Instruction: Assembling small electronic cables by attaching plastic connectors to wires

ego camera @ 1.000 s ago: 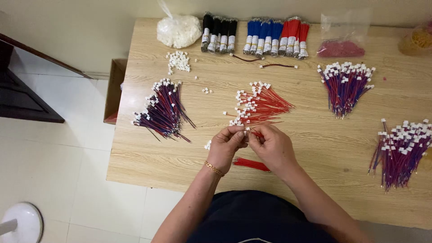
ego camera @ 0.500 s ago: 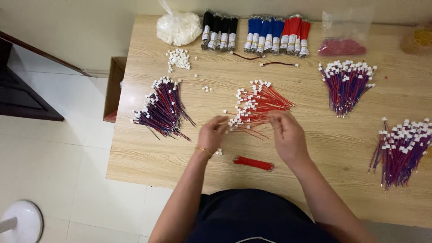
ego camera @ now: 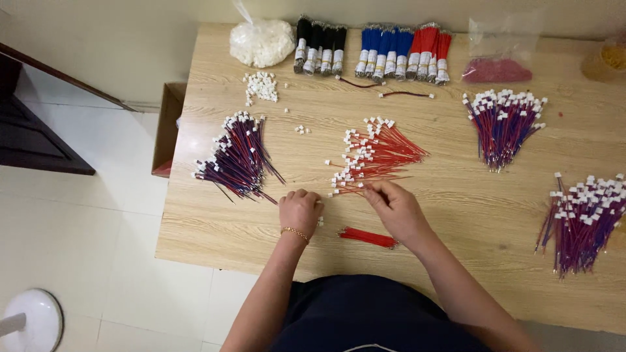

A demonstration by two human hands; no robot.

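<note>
My hands have parted across the wooden table (ego camera: 456,195).
Left hand (ego camera: 300,210) curled shut; right hand (ego camera: 398,208) fingertips pinch red wires (ego camera: 378,153); white tiled floor (ego camera: 85,228) beyond.

Wire bundle (ego camera: 368,236) between hands (on table (ego camera: 456,202)).

My curled left hand (ego camera: 300,210) hides its own fingertips, so I cannot tell whether it pinches anything. My right hand (ego camera: 396,208) covers the near ends of the fanned red wires with white plugs (ego camera: 375,153). At three o'clock, the pile of red-and-blue wires (ego camera: 580,218) runs off the picture's edge. At one o'clock, a yellowish round container (ego camera: 610,60) is blurred and cut off.
</note>
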